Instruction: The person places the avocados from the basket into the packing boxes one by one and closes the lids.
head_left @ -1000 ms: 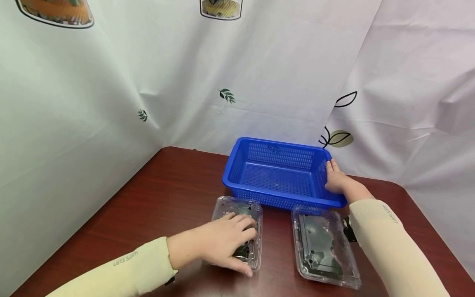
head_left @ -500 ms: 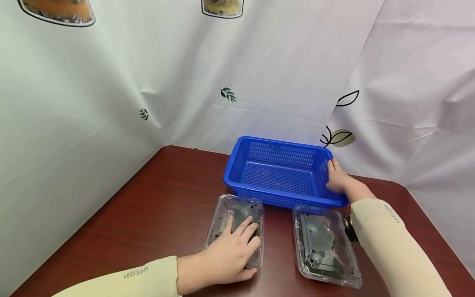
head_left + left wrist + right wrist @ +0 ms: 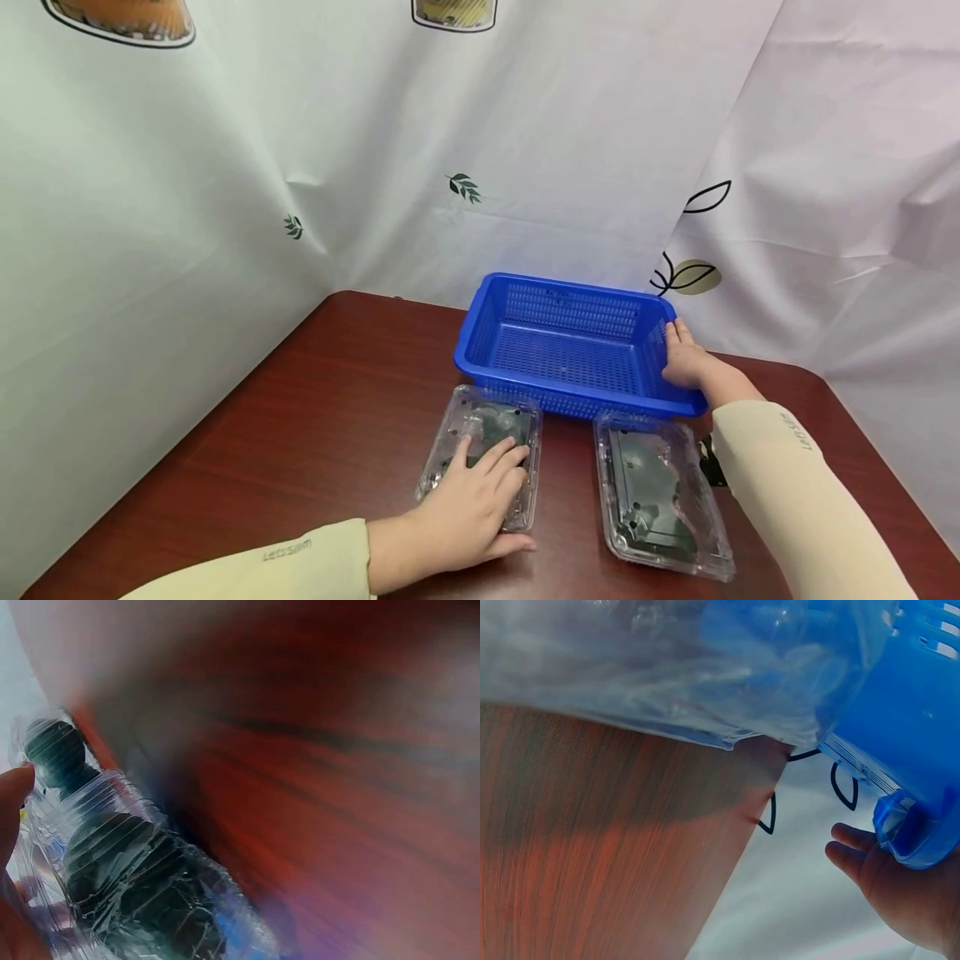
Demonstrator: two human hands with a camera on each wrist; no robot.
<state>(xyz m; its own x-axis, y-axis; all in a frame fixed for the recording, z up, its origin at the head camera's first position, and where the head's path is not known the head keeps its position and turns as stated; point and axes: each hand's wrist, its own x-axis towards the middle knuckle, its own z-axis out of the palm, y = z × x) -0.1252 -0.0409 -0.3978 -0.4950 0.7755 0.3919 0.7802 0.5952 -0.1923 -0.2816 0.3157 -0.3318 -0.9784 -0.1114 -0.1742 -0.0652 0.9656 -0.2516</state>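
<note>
My left hand lies over a clear plastic clamshell box, fingers spread across its lid and thumb stretched past its near edge. Dark green contents show through the plastic, also in the left wrist view, where fingertips sit at the box's side. With fingers extended, my right hand touches the right end of a blue perforated basket, its palm at the rim in the right wrist view. A second clamshell box, also dark green inside, lies in front of the basket, below my right forearm.
Everything stands on a dark red-brown wooden table. A white curtain with leaf prints hangs close behind the table and along its left side. The basket's far side stands near the curtain.
My left hand has slid toward the near end of its box, its fingers straightening. That box has shifted slightly away and to the right, closer to the basket. My right hand keeps its place.
</note>
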